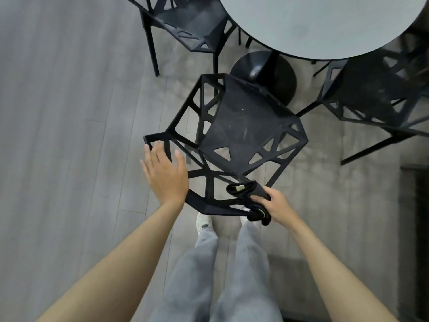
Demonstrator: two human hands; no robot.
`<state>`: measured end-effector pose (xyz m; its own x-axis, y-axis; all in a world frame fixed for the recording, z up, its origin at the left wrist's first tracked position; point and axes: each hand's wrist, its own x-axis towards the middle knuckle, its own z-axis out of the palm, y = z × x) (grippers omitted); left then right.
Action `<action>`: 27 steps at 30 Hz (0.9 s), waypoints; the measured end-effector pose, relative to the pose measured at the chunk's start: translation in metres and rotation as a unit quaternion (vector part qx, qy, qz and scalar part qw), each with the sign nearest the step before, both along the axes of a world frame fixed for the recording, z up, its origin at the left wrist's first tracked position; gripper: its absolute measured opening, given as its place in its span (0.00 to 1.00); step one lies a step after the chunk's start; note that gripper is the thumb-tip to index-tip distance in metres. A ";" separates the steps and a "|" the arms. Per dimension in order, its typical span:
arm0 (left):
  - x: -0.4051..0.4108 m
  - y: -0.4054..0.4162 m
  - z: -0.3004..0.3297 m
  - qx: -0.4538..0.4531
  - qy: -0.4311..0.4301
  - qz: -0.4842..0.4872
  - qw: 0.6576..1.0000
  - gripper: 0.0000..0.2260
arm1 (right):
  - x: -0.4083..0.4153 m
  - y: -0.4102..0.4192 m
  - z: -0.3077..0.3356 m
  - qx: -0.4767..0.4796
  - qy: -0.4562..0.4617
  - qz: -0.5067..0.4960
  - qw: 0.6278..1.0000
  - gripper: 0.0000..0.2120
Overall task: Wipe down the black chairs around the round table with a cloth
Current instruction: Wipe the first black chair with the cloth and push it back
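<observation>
A black chair (243,126) with a cut-out geometric frame stands right below me, its backrest nearest to me. My left hand (164,173) lies with straight fingers over the left end of the backrest's top rail. My right hand (276,205) grips a bunched dark cloth (248,191) with a pale yellow-green edge, pressed against the right part of the backrest. The round table (325,24) with a pale top is at the upper right.
Two more black chairs stand at the table: one at the top left (185,26), one at the right (376,96). The table's black pedestal base (264,68) sits just beyond the near chair. My legs and white shoes (204,221) are behind the backrest on grey plank floor.
</observation>
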<state>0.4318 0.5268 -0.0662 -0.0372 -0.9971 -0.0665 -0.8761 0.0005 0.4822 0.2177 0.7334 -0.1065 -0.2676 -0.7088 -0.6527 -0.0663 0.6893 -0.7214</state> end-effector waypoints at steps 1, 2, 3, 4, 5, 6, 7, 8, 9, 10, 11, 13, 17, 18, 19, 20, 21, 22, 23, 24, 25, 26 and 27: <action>0.000 0.000 0.001 0.001 0.000 0.004 1.000 0.23 | -0.007 0.002 -0.012 0.010 0.011 -0.007 1.000 0.06; 0.000 0.000 0.001 0.003 0.002 0.006 1.000 0.24 | -0.010 0.002 -0.021 0.017 0.020 -0.018 0.999 0.05; 0.000 0.001 0.001 0.004 0.005 0.006 1.000 0.24 | -0.012 0.002 -0.028 0.024 0.025 -0.026 0.999 0.04; 0.000 0.001 0.001 0.005 0.009 0.007 1.000 0.24 | -0.010 0.000 -0.031 0.026 0.024 -0.034 0.999 0.03; 0.000 0.001 0.001 0.007 0.012 0.009 1.000 0.24 | -0.006 -0.002 -0.027 0.029 0.010 -0.040 0.999 0.03; 0.000 0.001 0.001 0.008 0.013 0.012 1.000 0.24 | -0.002 -0.005 -0.022 0.031 -0.010 -0.033 0.999 0.03; -0.001 0.001 0.001 0.009 0.011 0.015 1.000 0.24 | 0.002 -0.012 -0.014 0.026 -0.031 -0.008 0.999 0.04; -0.001 0.001 0.002 0.010 0.007 0.016 1.000 0.25 | 0.007 -0.019 -0.004 0.018 -0.044 0.030 0.998 0.06; -0.001 0.002 0.003 0.012 0.004 0.015 1.000 0.25 | 0.012 -0.028 0.006 0.006 -0.045 0.073 0.996 0.09; -0.001 0.003 0.004 0.014 0.002 0.015 1.000 0.25 | 0.019 -0.037 0.015 -0.010 -0.039 0.117 0.992 0.13; -0.002 0.003 0.006 0.016 0.000 0.016 1.000 0.25 | 0.028 -0.046 0.024 -0.021 -0.024 0.162 0.986 0.15; -0.001 0.003 0.007 0.021 -0.003 0.020 1.000 0.25 | 0.046 -0.060 0.038 -0.026 0.024 0.218 0.975 0.13; -0.003 0.002 0.010 0.027 0.002 0.018 0.999 0.24 | 0.045 -0.046 0.035 -0.035 -0.001 0.183 0.982 0.07; -0.005 0.002 0.011 0.029 0.003 0.020 0.999 0.24 | 0.034 -0.039 0.027 -0.035 -0.008 0.186 0.982 0.05; -0.006 0.003 0.012 0.030 0.002 0.023 0.999 0.23 | 0.022 -0.034 0.019 -0.028 -0.011 0.189 0.982 0.03; -0.007 0.004 0.013 0.030 0.000 0.025 0.999 0.23 | 0.008 -0.028 0.007 -0.013 -0.009 0.185 0.983 0.04; -0.007 0.004 0.013 0.031 -0.002 0.026 0.999 0.23 | -0.007 -0.021 -0.006 0.004 -0.007 0.177 0.984 0.05; -0.007 0.004 0.013 0.032 -0.002 0.027 0.999 0.24 | -0.019 -0.014 -0.017 0.020 0.005 0.167 0.986 0.08; -0.007 0.003 0.012 0.032 -0.001 0.028 0.999 0.24 | -0.028 -0.007 -0.028 0.028 0.024 0.156 0.987 0.09; -0.007 0.002 0.011 0.033 -0.002 0.028 0.999 0.25 | -0.033 -0.001 -0.039 0.033 0.047 0.147 0.987 0.11; -0.005 0.001 0.009 0.032 -0.003 0.026 0.999 0.25 | -0.033 0.004 -0.046 0.036 0.058 0.139 0.988 0.11; -0.004 0.001 0.008 0.032 -0.005 0.024 0.999 0.26 | -0.031 0.008 -0.050 0.035 0.061 0.123 0.990 0.11; -0.003 0.001 0.007 0.032 -0.007 0.024 0.999 0.26 | -0.026 0.011 -0.050 0.032 0.065 0.104 0.992 0.10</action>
<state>0.4286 0.5279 -0.0592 0.0118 -0.9914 -0.1301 -0.8814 -0.0718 0.4669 0.1913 0.7443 -0.1569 -0.2047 -0.7153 -0.6682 -0.3013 0.6956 -0.6523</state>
